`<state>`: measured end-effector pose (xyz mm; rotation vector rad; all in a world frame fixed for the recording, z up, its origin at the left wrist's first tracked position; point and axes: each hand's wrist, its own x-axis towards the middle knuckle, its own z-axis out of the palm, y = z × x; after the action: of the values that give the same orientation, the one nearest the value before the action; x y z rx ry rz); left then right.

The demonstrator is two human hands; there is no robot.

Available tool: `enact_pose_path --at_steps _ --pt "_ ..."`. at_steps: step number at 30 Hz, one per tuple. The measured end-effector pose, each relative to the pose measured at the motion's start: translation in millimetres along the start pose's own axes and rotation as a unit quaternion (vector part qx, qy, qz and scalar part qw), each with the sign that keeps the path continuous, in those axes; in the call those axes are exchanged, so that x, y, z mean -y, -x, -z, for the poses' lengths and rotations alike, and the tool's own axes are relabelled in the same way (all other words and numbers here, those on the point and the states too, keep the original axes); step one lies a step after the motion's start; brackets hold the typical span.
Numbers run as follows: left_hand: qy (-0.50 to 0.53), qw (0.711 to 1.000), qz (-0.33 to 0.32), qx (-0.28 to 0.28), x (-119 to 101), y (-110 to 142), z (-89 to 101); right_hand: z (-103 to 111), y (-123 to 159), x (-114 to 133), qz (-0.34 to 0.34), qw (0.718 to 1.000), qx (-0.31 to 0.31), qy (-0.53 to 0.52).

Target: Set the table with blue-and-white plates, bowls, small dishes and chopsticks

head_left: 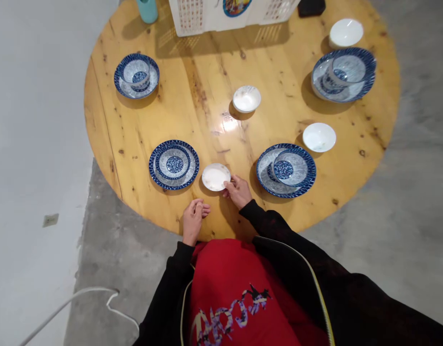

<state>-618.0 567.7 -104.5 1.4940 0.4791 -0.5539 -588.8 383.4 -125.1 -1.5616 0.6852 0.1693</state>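
Observation:
My right hand (238,191) pinches the right rim of a small white bowl (216,176), thumb on top, close to the table's near edge. Left of it, my left hand (195,215) rests over that edge with loosely bent fingers and nothing in it. A blue-and-white plate (153,175) with a matching bowl (175,165) on it lies beyond my left hand. Beside my right hand stands another blue-rimmed plate (268,185) carrying a patterned bowl (297,168). A second small white bowl (246,99) sits farther in, near the table's middle.
More patterned plates with bowls stand at the far left (119,89) and far right (369,65) of the round wooden table (192,115). White bowls (319,137) sit along the right side. A white basket (236,17), a turquoise cup (148,10) and a black object (311,6) occupy the back.

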Motion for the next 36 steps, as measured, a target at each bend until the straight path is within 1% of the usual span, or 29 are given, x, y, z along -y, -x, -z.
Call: enact_pose_path --at_steps 6,13,19,24,29,36 --pt "-0.009 1.000 -0.011 0.003 -1.7 -4.1 -4.2 1.2 -4.2 -2.9 0.011 0.999 -0.002 0.030" --pt "-0.012 1.000 -0.019 0.011 -0.9 -4.4 -7.6 6.3 -0.8 2.0 0.047 0.985 -0.023 0.166" --pt "-0.013 0.999 -0.034 0.024 -8.4 -10.3 -16.9 8.2 -0.7 2.5 0.056 0.981 -0.015 0.186" --pt "-0.034 0.997 -0.057 0.047 -14.8 -15.0 -22.9 8.2 -1.4 2.8 0.064 0.975 0.004 0.214" --pt "-0.043 0.995 -0.063 0.057 -17.7 -16.0 -23.7 8.5 -1.1 2.5 0.068 0.963 0.008 0.262" --pt "-0.048 0.996 -0.061 0.053 -20.1 -15.5 -23.6 8.4 1.1 7.3 0.066 0.953 0.020 0.296"
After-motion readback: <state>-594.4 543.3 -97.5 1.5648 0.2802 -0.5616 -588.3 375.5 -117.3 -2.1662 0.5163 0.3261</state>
